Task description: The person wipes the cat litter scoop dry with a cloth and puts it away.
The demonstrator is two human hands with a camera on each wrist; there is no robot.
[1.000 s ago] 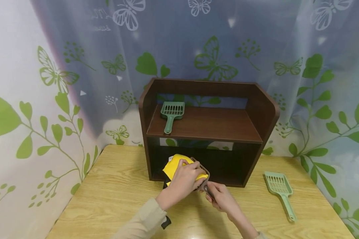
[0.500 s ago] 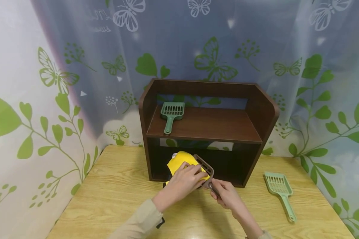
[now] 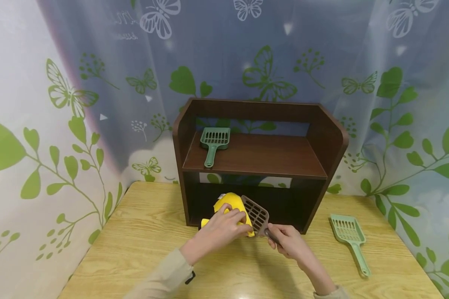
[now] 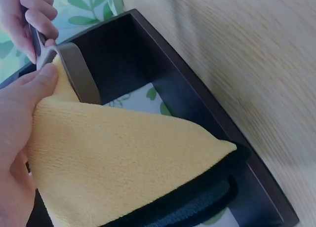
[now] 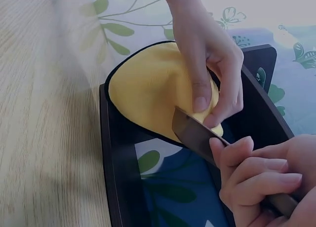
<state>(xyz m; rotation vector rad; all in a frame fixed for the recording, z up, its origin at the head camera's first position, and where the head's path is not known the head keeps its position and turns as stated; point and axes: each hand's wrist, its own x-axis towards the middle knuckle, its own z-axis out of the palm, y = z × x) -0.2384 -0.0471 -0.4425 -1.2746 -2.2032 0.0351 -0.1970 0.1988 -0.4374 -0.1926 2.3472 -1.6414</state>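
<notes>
My right hand (image 3: pixel 289 243) grips the handle of a brown slotted litter scoop (image 3: pixel 257 216), held up in front of the shelf unit's lower compartment. My left hand (image 3: pixel 220 227) pinches a soft yellow cloth (image 3: pixel 232 202) between thumb and fingers, at the left side of the scoop's head. Dark trim edges the cloth (image 4: pixel 123 158) in the left wrist view, and a darker layer shows beneath it. From the right wrist, the scoop (image 5: pixel 195 133) is seen edge-on, its tip overlapping the cloth (image 5: pixel 145 84). The slots show plainly in the head view.
A dark brown two-level shelf unit (image 3: pixel 262 153) stands on the wooden table (image 3: pixel 149 232). On its upper board, toward the left, lies a dark green litter scoop (image 3: pixel 214 140). A pale green litter scoop (image 3: pixel 353 236) lies on the table to the right. A patterned curtain (image 3: pixel 224 54) hangs behind.
The left hand and cloth have shifted left across the scoop, uncovering most of its slotted head. The right hand has moved slightly right with the scoop.
</notes>
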